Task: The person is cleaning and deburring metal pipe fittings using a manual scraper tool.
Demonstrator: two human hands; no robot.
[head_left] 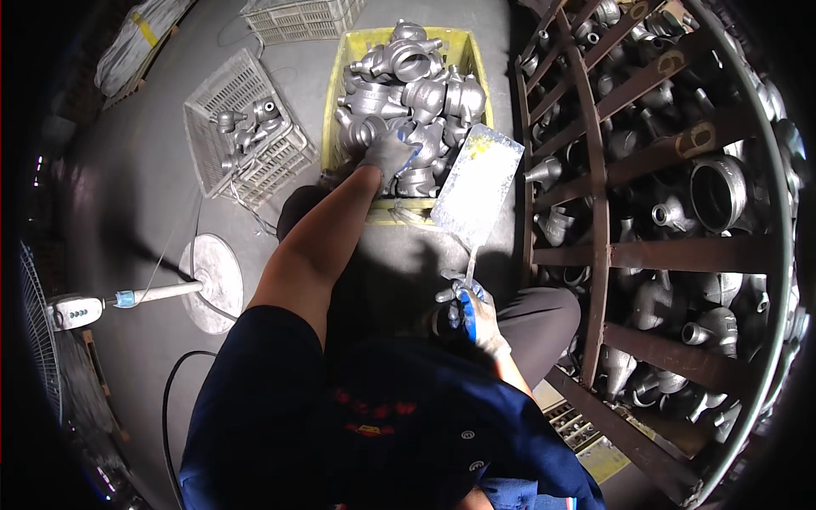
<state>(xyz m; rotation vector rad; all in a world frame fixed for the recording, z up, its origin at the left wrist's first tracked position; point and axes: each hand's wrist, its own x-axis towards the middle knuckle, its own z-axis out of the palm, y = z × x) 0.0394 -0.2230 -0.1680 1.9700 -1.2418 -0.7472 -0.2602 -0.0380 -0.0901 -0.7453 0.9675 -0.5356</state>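
My left hand [391, 158], in a grey and blue work glove, reaches into a yellow crate [334, 81] heaped with grey metal castings [425, 99]. Its fingers are bent around a casting near the crate's near end, partly hidden among the pieces. Close to my body, my right hand [481, 320], gloved too, is closed at the handle of a flat rectangular plate [478, 187]. The plate shines white, has a yellow smear at its far end, and slants over the crate's near right corner. Dark shapes beside the right hand are too shadowed to make out.
On the right stands a brown metal cage [598, 183] full of castings. A pale plastic crate [246, 180] with a few castings is at the left, another pale crate [306, 24] beyond it. A fan [78, 313] with a round base [223, 293] and a black cable [167, 399] lie left.
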